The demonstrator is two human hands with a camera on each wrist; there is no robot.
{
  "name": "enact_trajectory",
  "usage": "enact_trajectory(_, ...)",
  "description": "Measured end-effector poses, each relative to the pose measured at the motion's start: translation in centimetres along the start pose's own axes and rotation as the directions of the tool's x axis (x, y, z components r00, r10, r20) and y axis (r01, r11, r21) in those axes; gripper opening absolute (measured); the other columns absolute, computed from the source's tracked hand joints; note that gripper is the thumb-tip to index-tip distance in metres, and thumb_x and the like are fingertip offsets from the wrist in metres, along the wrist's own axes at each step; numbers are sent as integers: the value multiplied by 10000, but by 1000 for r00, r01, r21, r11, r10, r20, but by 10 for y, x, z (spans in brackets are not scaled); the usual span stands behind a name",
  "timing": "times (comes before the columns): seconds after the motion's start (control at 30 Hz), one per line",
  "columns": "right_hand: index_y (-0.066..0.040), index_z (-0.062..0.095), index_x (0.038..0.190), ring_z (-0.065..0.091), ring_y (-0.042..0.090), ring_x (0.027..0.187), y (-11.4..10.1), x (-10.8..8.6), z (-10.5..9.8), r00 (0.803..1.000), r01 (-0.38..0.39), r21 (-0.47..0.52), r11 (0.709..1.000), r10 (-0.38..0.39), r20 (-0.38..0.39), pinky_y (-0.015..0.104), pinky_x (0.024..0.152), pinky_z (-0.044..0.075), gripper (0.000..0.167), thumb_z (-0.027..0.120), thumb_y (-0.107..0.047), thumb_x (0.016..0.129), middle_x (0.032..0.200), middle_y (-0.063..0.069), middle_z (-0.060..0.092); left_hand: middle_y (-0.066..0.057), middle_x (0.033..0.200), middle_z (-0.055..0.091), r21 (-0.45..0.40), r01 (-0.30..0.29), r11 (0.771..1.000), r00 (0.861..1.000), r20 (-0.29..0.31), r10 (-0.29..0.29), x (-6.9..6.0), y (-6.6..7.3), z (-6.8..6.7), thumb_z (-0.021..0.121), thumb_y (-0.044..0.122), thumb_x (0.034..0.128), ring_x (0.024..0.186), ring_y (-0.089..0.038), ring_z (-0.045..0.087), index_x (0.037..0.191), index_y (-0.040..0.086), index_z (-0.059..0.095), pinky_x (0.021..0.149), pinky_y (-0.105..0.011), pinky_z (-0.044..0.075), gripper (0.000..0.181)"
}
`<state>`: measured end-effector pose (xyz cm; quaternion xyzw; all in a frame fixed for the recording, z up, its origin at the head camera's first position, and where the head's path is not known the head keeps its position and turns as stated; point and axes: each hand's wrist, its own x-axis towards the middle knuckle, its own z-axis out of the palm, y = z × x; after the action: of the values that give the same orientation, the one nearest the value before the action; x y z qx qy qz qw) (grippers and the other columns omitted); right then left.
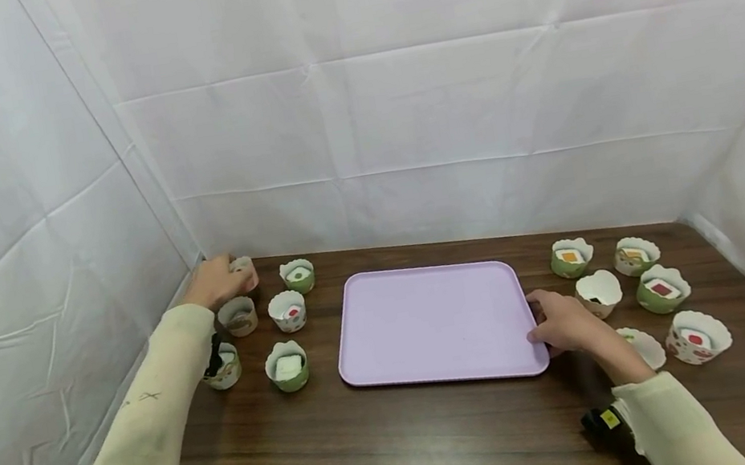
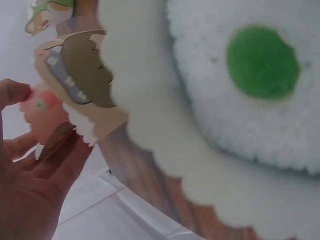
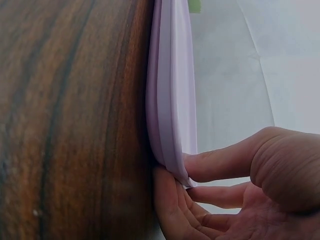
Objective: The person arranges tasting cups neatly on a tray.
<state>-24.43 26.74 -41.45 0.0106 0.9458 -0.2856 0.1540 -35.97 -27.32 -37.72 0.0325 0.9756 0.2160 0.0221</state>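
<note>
- By the left hand (image 1: 211,282), a pink cup (image 2: 47,117) is gripped between thumb and fingers, near the far left corner of the wooden table (image 1: 379,459).
- Just beside it, a beige patterned cup (image 1: 238,319) is seen.
- By the right hand (image 1: 565,322), the right rim of the purple tray (image 1: 435,328) is pinched.
- The tray is placed between two groups of cups.
- Near the right hand, a whitish cup (image 1: 598,289) is seen.

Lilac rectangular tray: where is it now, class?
In the head view, the tray is just below centre, between left and right groups of patterned paper cups, the right hand pinching its right edge.
</note>
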Motion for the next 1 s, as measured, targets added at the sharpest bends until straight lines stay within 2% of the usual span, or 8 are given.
enact_trajectory(0.13,126,352,1503,682,299,904,1,-1,0,1000,-6,10,1000,6,0,351,642,661,719,717,-22,901,1186,339,603,-300,1208,628,-40,-27,999,995,-96,23,3,3,-3,457,408,967,1027,-405,603,1284,-84,558,883,-527,540,594)
enact_trajectory(0.27,127,352,1501,677,301,904,1,-1,-1,1000,-4,16,1000,4,-2,355,644,662,717,716,-20,902,1169,334,604,-287,1176,645,-52,-82,995,982,-177,72,5,11,-8,499,416,949,1001,-408,613,1290,-79,576,860,-522,539,606)
enact_trajectory(0.37,129,350,1501,676,302,902,1,-2,-3,1000,0,17,1000,0,-6,357,643,662,720,716,-19,899,1160,332,605,-257,1130,668,-25,-138,990,962,-242,128,7,23,-7,524,424,945,951,-378,618,1283,-53,595,796,-468,529,589)
enact_trajectory(0.5,129,347,1503,677,304,901,2,-2,-4,1000,3,24,1000,-3,-5,362,646,663,723,715,-17,898,1152,331,607,-226,1065,671,-20,-207,978,937,-292,192,9,42,0,534,437,953,897,-347,608,1248,-24,611,705,-390,494,552)
enact_trajectory(0.77,114,349,1510,676,298,909,3,-1,-1,1000,-6,34,999,6,5,367,658,665,723,721,-32,908,1174,329,607,-171,1001,640,-74,-279,958,931,-267,250,12,79,12,582,468,945,856,-306,562,1248,10,604,678,-331,440,550)
enact_trajectory(0.9,108,353,1512,680,293,902,3,1,0,1000,-9,31,999,9,5,362,657,665,720,723,-35,911,1169,327,611,-168,1048,655,-125,-289,949,943,-209,260,12,93,20,611,468,952,872,-292,573,1314,35,583,667,-318,472,565)
enact_trajectory(1.0,106,352,1513,680,290,898,3,1,0,1000,-9,29,1000,9,4,361,657,665,719,723,-36,913,1164,324,612,-164,1110,667,-153,-281,947,953,-159,257,12,103,27,638,463,951,920,-290,588,1335,58,583,707,-328,506,562)
